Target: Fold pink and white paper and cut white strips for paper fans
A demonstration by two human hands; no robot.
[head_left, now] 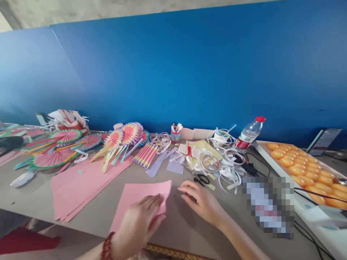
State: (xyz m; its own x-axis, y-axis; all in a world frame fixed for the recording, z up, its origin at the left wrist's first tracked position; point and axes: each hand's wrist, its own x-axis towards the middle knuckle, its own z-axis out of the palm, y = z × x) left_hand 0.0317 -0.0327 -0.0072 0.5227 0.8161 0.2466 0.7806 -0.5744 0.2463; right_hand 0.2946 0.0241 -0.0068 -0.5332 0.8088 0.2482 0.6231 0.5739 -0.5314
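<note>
A pink paper sheet (141, 196) lies on the grey table (40, 196) right in front of me. My left hand (139, 224) rests on the sheet's right part, fingers bent and pressing its edge; a red bead bracelet is on that wrist. My right hand (202, 200) lies flat on the table just right of the sheet, fingers stretched out and empty. Black scissors (202, 178) lie just beyond its fingertips.
A stack of pink sheets (78, 186) lies to the left. Behind are several folded paper fans (121, 137), striped folded strips (146, 154), white paper ribbon coils (225, 162), a pen cup (175, 134), a water bottle (251, 133) and a tray of orange pieces (303, 164). Black cables run along the right.
</note>
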